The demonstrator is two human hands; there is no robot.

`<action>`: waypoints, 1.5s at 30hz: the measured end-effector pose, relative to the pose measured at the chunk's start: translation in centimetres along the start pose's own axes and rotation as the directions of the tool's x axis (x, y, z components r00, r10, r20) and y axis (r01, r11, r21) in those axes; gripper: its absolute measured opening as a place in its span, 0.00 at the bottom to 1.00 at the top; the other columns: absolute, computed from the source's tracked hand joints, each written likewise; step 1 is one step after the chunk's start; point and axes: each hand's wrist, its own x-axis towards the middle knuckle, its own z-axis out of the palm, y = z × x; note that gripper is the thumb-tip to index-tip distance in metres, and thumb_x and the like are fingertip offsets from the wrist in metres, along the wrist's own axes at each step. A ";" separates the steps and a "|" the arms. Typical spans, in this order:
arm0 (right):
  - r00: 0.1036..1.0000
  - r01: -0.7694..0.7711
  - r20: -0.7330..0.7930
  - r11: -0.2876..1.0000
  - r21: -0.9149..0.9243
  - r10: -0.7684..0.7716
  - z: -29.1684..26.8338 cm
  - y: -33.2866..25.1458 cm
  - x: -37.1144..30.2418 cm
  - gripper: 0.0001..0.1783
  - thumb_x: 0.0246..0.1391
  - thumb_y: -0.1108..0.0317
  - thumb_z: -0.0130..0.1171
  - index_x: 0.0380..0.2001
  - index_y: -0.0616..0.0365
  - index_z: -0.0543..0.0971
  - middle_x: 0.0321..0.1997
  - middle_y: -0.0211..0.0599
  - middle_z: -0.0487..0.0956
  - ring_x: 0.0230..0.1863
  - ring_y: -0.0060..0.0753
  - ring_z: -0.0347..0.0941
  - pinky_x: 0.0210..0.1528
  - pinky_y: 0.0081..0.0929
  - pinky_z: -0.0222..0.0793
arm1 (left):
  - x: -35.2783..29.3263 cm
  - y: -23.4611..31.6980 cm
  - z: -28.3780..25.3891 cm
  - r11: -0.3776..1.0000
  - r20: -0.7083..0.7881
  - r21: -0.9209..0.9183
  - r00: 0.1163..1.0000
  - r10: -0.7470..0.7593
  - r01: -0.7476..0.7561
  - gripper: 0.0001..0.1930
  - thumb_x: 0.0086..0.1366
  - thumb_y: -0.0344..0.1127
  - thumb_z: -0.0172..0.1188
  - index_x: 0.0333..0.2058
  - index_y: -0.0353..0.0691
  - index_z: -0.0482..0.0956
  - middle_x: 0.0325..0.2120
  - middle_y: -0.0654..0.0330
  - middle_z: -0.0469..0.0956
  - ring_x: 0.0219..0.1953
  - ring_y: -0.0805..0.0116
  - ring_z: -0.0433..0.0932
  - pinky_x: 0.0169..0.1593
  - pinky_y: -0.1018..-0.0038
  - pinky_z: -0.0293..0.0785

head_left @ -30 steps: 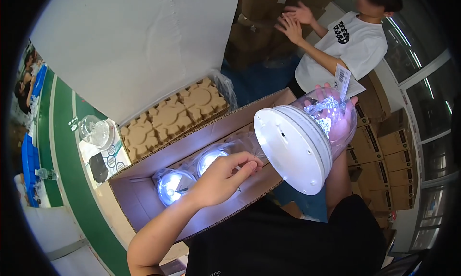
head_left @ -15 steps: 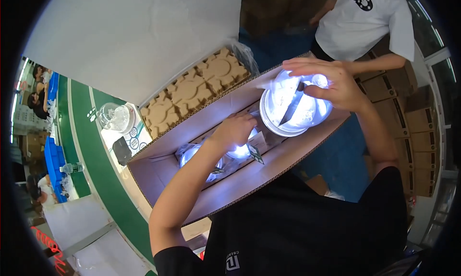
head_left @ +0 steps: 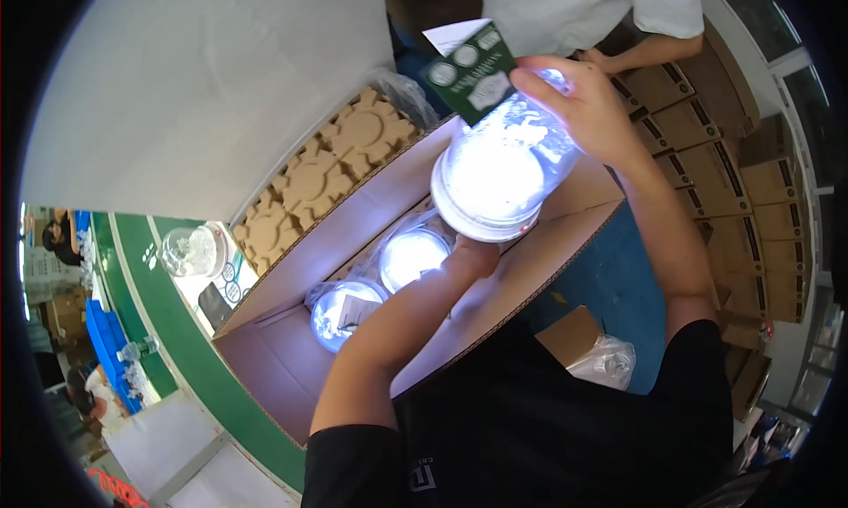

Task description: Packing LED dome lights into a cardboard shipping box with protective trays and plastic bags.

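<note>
My right hand [head_left: 583,110] is closed round the top of a glowing clear dome lamp [head_left: 490,185] with a white round base. A dark green hang tag [head_left: 477,73] sticks up from it by my thumb. The lamp is tilted over the right end of a long open cardboard box [head_left: 274,380]. My left hand [head_left: 477,259] reaches into that box just below the lamp's base, its fingers hidden behind it. Two more lit dome lamps stand in the box, a middle one [head_left: 412,256] and a left one [head_left: 340,312] with a pale tag.
Moulded brown pulp trays [head_left: 327,172] lie along the box's far side. Another clear dome [head_left: 193,252] stands on the green table [head_left: 159,305] at left. A co-worker in a white shirt [head_left: 565,13] stands beyond. Stacked cartons [head_left: 720,181] fill the right; an open carton [head_left: 570,336] sits lower down.
My right hand has tilted the lamp, and its green tag now stands up in view. My left hand has left the middle lamp and moved right, below the held lamp.
</note>
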 end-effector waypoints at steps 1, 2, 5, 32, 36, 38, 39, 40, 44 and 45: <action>0.997 -0.069 -0.032 0.997 0.034 0.070 -0.6 1.3 -0.1 0.20 0.60 0.61 0.62 0.45 0.71 0.79 0.36 0.31 0.82 0.37 0.17 0.74 0.40 0.17 0.70 | 1.1 2.3 -2.1 0.996 -0.056 -0.039 0.995 -0.080 0.078 0.26 0.66 0.28 0.46 0.63 0.44 0.66 0.66 0.51 0.62 0.68 0.57 0.59 0.71 0.64 0.49; 0.997 -0.037 -0.068 0.999 0.032 0.039 0.2 1.2 0.4 0.20 0.60 0.60 0.63 0.43 0.70 0.79 0.34 0.30 0.82 0.35 0.15 0.74 0.38 0.17 0.70 | 1.2 2.0 -1.8 0.996 -0.054 -0.029 0.995 -0.081 0.079 0.26 0.66 0.28 0.46 0.63 0.44 0.66 0.66 0.51 0.62 0.68 0.57 0.59 0.71 0.64 0.49; 0.993 0.048 -0.109 0.998 -0.045 -0.053 0.6 0.6 0.3 0.21 0.58 0.57 0.64 0.41 0.68 0.81 0.30 0.35 0.82 0.33 0.17 0.75 0.36 0.19 0.71 | 3.8 1.6 0.4 0.999 -0.065 -0.026 0.998 -0.027 0.026 0.25 0.66 0.29 0.47 0.62 0.44 0.67 0.63 0.52 0.64 0.66 0.56 0.60 0.69 0.63 0.52; 0.989 0.077 -0.131 0.997 0.020 -0.074 1.9 3.5 -0.1 0.23 0.59 0.53 0.62 0.42 0.66 0.83 0.33 0.46 0.84 0.32 0.31 0.82 0.33 0.24 0.75 | 3.8 -0.5 0.0 0.942 -0.390 -0.315 0.921 -0.017 -0.116 0.25 0.60 0.39 0.56 0.57 0.42 0.70 0.52 0.54 0.74 0.56 0.55 0.72 0.59 0.59 0.67; 0.997 0.002 -0.082 0.998 0.067 0.003 1.9 3.7 -0.3 0.22 0.58 0.55 0.63 0.44 0.65 0.82 0.35 0.44 0.85 0.35 0.31 0.82 0.35 0.23 0.75 | 5.2 2.6 -4.3 0.863 -0.404 -0.490 0.909 -0.100 -0.123 0.27 0.59 0.39 0.57 0.58 0.42 0.69 0.53 0.54 0.73 0.56 0.56 0.71 0.60 0.60 0.66; 0.998 0.006 -0.064 0.998 0.058 -0.003 1.7 3.8 -0.4 0.23 0.58 0.54 0.62 0.45 0.65 0.82 0.38 0.47 0.85 0.38 0.36 0.83 0.36 0.25 0.76 | 5.6 3.9 -6.5 0.814 -0.404 -0.569 0.901 -0.156 -0.114 0.28 0.59 0.40 0.57 0.59 0.42 0.68 0.53 0.54 0.73 0.56 0.56 0.71 0.60 0.60 0.66; 0.998 0.004 -0.068 0.998 0.058 0.000 1.5 3.9 -0.5 0.23 0.58 0.54 0.62 0.45 0.65 0.82 0.38 0.47 0.85 0.38 0.36 0.83 0.36 0.25 0.76 | 6.1 4.4 -7.6 0.786 -0.402 -0.608 0.896 -0.186 -0.110 0.28 0.59 0.40 0.57 0.59 0.42 0.68 0.53 0.55 0.73 0.56 0.56 0.71 0.60 0.60 0.66; 0.997 0.001 -0.071 0.999 0.049 0.002 1.4 4.1 -0.6 0.23 0.58 0.54 0.62 0.45 0.65 0.82 0.39 0.47 0.84 0.38 0.36 0.83 0.36 0.25 0.77 | 6.5 4.6 -7.0 0.786 -0.400 -0.609 0.898 -0.182 -0.112 0.28 0.59 0.40 0.57 0.59 0.42 0.68 0.53 0.55 0.73 0.56 0.56 0.71 0.60 0.60 0.66; 0.997 0.034 -0.073 0.998 0.046 -0.030 1.6 3.9 -0.4 0.24 0.59 0.53 0.62 0.46 0.66 0.81 0.39 0.48 0.84 0.39 0.36 0.83 0.37 0.25 0.77 | 8.5 4.9 -0.4 0.591 0.383 -0.692 0.905 -0.186 0.414 0.22 0.66 0.30 0.51 0.59 0.41 0.68 0.59 0.52 0.69 0.63 0.56 0.66 0.66 0.62 0.59; 0.997 0.035 -0.073 0.998 0.048 -0.032 1.9 4.3 -0.3 0.24 0.59 0.53 0.62 0.46 0.66 0.81 0.39 0.48 0.84 0.39 0.36 0.83 0.37 0.25 0.77 | 8.5 4.5 1.2 0.542 0.561 -0.641 0.814 -0.152 0.543 0.21 0.68 0.27 0.49 0.60 0.40 0.69 0.61 0.51 0.68 0.65 0.56 0.64 0.68 0.63 0.57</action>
